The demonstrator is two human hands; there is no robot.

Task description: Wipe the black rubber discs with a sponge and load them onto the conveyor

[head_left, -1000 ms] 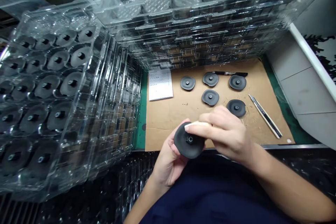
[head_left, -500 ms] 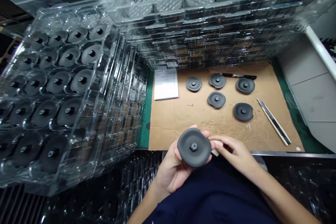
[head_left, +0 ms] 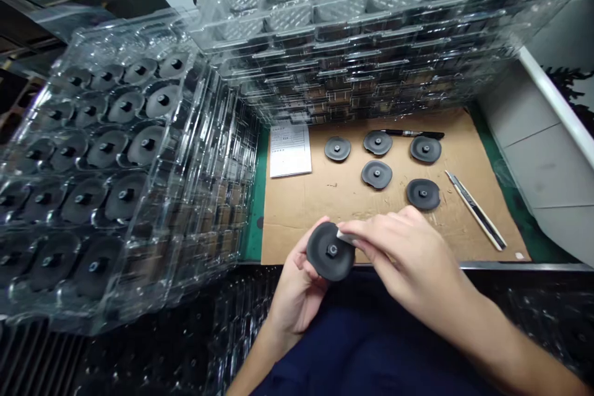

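Stack, far L: pile of clear plastic blister trays (head_left: 204, 136) tilted toward camera, round black discs in pockets, 1 per pocket.
Stack, back: 2nd pile of clear plastic trays (head_left: 352, 12) behind cardboard, dimpled pockets on top.
Mat: dark green mat (head_left: 251, 223) showing along L edge of cardboard.
Base: flat brown cardboard sheet (head_left: 297, 241) on mat.
Paper: white printed form sheet (head_left: 290, 150), back L corner of cardboard.
L hand: bare left hand (head_left: 297, 297) cupped, fingers curled round disc, firm hold from below.
Held part: round black rubber disc w/ centre stud (head_left: 330, 251) in L hand, stud toward camera, just over front edge of cardboard.
R hand: bare right hand (head_left: 408, 253) in narrow pinch on small white pad (head_left: 346, 235), pad touching top of held disc.
Loose parts: 5 matching black rubber discs (head_left: 376, 174) lying apart on cardboard, studs up.
Marker: black marker pen (head_left: 415, 133) along back of cardboard, just behind discs.
Knife: slim silver-and-black utility knife (head_left: 476, 210) lying slantwise, R of discs.
Panel: pale grey panel (head_left: 533, 161), far R.
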